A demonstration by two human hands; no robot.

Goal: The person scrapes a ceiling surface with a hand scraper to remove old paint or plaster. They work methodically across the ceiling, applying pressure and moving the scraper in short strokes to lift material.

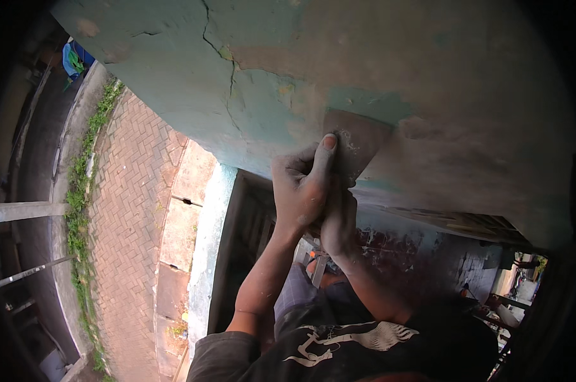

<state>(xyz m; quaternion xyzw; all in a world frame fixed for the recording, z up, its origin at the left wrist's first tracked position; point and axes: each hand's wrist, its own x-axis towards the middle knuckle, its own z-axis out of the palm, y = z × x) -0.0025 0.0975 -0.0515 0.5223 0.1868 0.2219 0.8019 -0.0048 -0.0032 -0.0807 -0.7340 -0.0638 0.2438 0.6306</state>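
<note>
Both my hands are raised together to a cracked, green-painted plaster surface [262,95]. A wide, flat scraper blade [364,141], grey and dusted with white, lies close against that surface. My left hand [301,184] is closed on the scraper, its thumb pressed along the blade's near edge and its fingers curled. Just to the right and lower, my right hand [340,219] is closed round the scraper's lower end; the handle is hidden inside the two hands. Pale dust coats both hands.
Dark cracks [206,32] and worn brownish patches mark the plaster. Far below on the left runs a brick-paved lane [125,210], edged by a strip of green weeds [78,216]. A pale ledge [208,254] borders a dark opening. Below me, part of a ladder [318,270] shows near my legs.
</note>
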